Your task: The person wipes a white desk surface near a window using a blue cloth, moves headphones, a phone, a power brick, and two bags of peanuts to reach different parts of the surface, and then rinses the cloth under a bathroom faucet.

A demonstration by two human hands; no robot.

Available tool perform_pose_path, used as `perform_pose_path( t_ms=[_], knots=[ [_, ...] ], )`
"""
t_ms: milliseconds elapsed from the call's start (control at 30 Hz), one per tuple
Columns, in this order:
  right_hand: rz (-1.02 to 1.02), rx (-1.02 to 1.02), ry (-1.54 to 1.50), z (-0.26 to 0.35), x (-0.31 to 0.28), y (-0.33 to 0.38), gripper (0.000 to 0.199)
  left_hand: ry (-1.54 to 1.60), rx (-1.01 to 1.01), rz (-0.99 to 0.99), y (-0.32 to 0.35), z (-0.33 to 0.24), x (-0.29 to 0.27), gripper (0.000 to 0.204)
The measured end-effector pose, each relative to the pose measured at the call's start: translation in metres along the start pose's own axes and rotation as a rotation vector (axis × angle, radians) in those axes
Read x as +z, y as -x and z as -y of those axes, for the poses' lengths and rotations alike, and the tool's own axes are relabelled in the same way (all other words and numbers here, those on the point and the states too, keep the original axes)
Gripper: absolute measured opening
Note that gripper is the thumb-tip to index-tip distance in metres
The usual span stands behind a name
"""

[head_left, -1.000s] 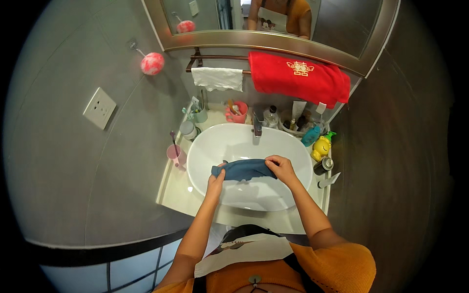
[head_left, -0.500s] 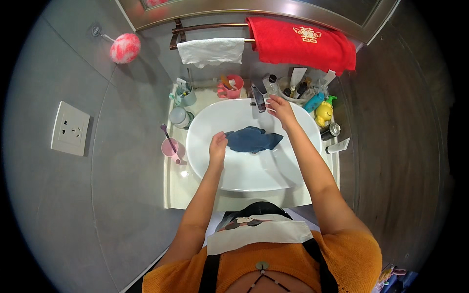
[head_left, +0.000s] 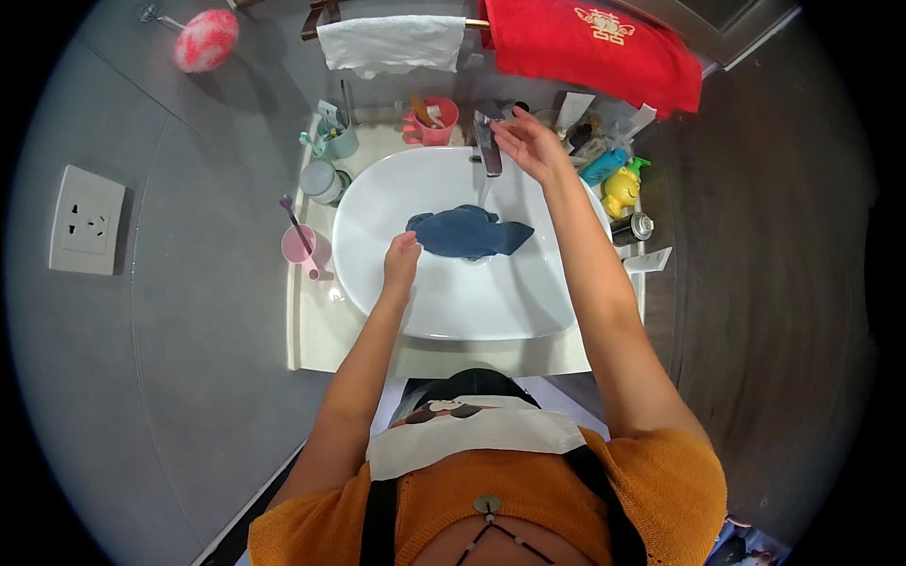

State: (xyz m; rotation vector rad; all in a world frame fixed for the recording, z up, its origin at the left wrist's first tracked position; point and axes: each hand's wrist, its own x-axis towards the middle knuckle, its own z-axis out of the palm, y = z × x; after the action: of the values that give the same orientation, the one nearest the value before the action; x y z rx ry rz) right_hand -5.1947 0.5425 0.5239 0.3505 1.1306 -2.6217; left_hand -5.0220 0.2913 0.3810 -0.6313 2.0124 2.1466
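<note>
A dark blue cloth [head_left: 462,233] lies bunched in the white washbasin [head_left: 453,316]. My left hand [head_left: 401,262] is at its left end, fingers curled together against the edge of the fabric. Above the basin's back rim stands a metal faucet [head_left: 488,151], and a thin stream of water falls from it toward the cloth. My right hand [head_left: 530,146] is raised just right of the faucet's lever, fingers stretched and apart, holding nothing. The fingertips are very near the lever; whether they touch it I cannot tell.
Left of the basin stand a pink cup [head_left: 300,247], a lidded jar [head_left: 321,179] and a toothbrush cup [head_left: 338,140]. Behind is a pink mug [head_left: 436,121]. Bottles and tubes, including a yellow pump bottle [head_left: 620,191], crowd the right. White [head_left: 392,42] and red towels [head_left: 585,57] hang above.
The view has shifted, so the basin sits higher and further left. My right hand has moved up beside the faucet lever with its fingers spread. Water now shows under the spout.
</note>
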Motion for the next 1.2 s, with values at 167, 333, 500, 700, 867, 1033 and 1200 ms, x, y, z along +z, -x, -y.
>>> perform_pose_path(
  t_ms=[167,333,500,700,867,1033,1200],
  knots=[
    [-0.224,-0.055,0.616,-0.064,-0.103,0.012,0.037,-0.564,0.291,-0.050,-0.020,0.032,0.009,0.045],
    [-0.089,-0.298,1.603,-0.141,-0.166,0.047,0.040,-0.977,0.469,-0.173,-0.037,0.035,0.028,0.055],
    [0.096,-0.200,1.889,-0.170,-0.171,0.066,0.037,-1.080,0.240,-0.029,-0.040,0.048,0.046,0.048],
    [0.031,-0.283,1.699,-0.128,-0.183,0.020,0.029,-0.952,0.357,-0.096,-0.070,0.010,0.030,0.033],
    [-0.151,-0.346,1.125,-0.098,-0.150,-0.018,0.037,-0.177,0.297,-0.167,-0.129,-0.047,0.045,0.030],
    [0.014,-0.555,1.125,-0.158,-0.148,-0.020,0.055,-0.459,0.655,-0.089,-0.142,-0.033,0.037,0.039],
    [0.305,-0.555,1.403,-0.174,-0.092,-0.026,0.062,-1.246,0.689,0.045,-0.101,-0.003,0.007,0.040]
  ],
)
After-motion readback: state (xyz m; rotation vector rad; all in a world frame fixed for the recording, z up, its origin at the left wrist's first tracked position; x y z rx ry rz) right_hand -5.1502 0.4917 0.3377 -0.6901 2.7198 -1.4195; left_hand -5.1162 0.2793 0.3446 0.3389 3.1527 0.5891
